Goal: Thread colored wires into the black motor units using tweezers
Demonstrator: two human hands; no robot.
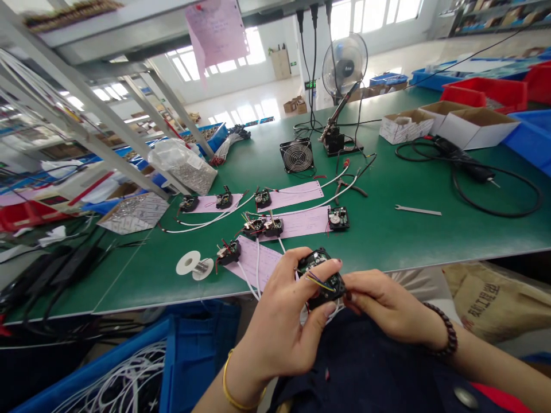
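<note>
My left hand [288, 310] grips a black module [321, 275] with a green circuit board and thin coloured wires, its fingers across the top and the thumb below. My right hand [383, 304] pinches at the module's lower right edge; what lies between its fingertips is hidden. Beyond the hands, several similar modules rest on pink paper strips [301, 222], one of them [338, 218] at a strip's right end. White cables run from some of them. A solder spool [194, 265] lies to the left of my hands.
Across the green table [379, 229] are a wrench [418, 210], pliers [350, 186], a small black fan [297, 156] and a corded tool [465, 158]. White boxes [477, 129] stand at the right back. A blue bin [172, 367] of cables sits below the front edge.
</note>
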